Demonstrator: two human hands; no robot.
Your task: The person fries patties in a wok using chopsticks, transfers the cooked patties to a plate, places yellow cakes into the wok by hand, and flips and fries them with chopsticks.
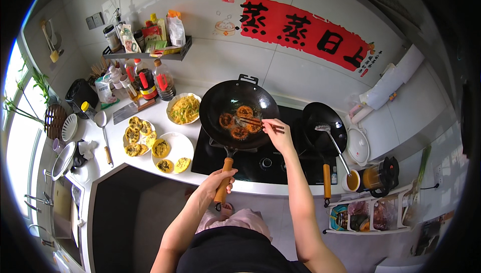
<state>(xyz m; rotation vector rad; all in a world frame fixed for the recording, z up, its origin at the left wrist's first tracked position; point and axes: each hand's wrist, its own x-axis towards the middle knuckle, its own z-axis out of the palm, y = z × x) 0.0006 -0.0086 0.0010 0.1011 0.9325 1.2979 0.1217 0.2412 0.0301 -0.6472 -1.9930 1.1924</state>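
Note:
My left hand (pixel 220 183) is wrapped around the wooden handle (pixel 226 169) of a black wok (pixel 214 100), which sits on the left side of the gas cooktop (pixel 244 169). Several browned round patties (pixel 239 133) lie in shiny oil at the wok's bottom. Between the fingers of my right hand (pixel 278 136) is a pair of wooden chopsticks (pixel 250 121), reaching in from the wok's right side. Their tips are over the patties; whether they grip one, I cannot tell. Left of the cooktop, a white plate (pixel 178 145) bears 3 yellow patties with dark filling.
A second wok (pixel 315 119) with a spatula (pixel 336 149) stands at right, beside a cup (pixel 352 181) and a blender jug (pixel 375 177). Leftward are a smaller plate of patties (pixel 132 134), a bowl of yellow shreds (pixel 184 109), a cleaver (pixel 127 111), a ladle (pixel 105 134) and bottles (pixel 164 81).

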